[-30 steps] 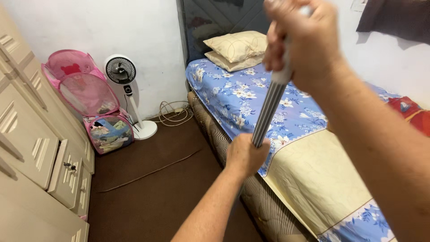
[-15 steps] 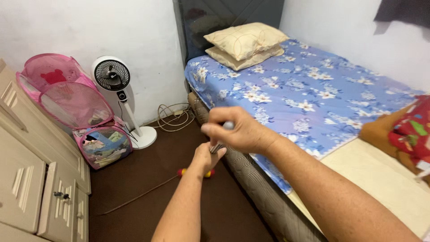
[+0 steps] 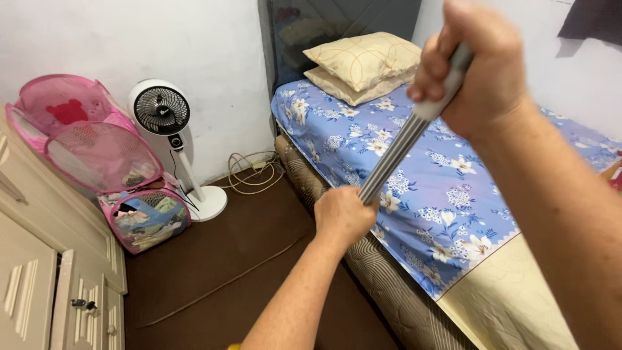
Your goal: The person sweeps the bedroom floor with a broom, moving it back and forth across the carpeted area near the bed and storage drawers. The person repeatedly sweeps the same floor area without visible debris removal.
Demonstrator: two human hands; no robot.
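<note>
Both my hands gripping a striped pole beside the bed.

My left hand (image 3: 342,215) wraps the pole (image 3: 395,155) low down; my right hand (image 3: 476,61) clamps its grey upper end. Pole slants over the blue flowered sheet (image 3: 414,168), near the mattress (image 3: 382,279) edge.

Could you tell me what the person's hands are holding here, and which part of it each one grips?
Both hands hold one long striped pole. The right hand grips its grey upper end, and the left hand grips lower down the shaft; the pole's lower end is hidden.
</note>
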